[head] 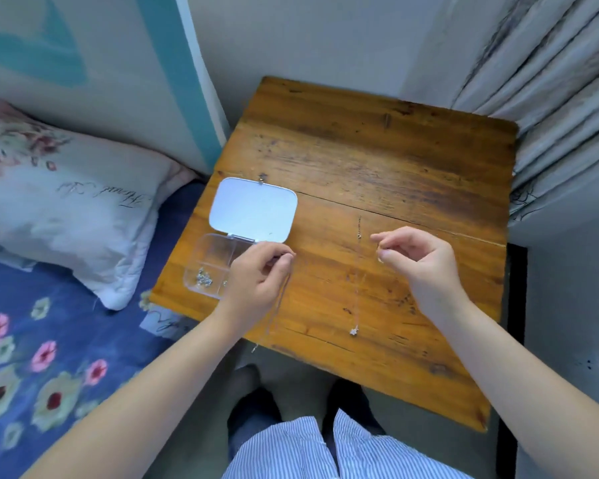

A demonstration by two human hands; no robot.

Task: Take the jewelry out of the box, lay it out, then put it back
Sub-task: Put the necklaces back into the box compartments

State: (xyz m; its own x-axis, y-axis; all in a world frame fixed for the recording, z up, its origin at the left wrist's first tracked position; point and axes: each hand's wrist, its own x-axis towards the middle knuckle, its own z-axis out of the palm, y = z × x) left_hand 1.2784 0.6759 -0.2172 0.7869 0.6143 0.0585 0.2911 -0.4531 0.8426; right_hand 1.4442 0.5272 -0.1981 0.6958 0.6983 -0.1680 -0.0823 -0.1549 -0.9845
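A clear compartmented jewelry box lies open at the left edge of the wooden table, its white lid flipped back. Small silver pieces rest in a near compartment. My left hand pinches a thin chain that hangs down past the table's front edge. A silver necklace with a small pendant lies stretched out straight on the table. My right hand hovers just right of that necklace, thumb and fingers loosely pinched; whether it holds anything is unclear.
A bed with a blue floral sheet and a pillow adjoins the table on the left. Pleated curtains hang at the right. My legs in striped shorts are below the table's near edge.
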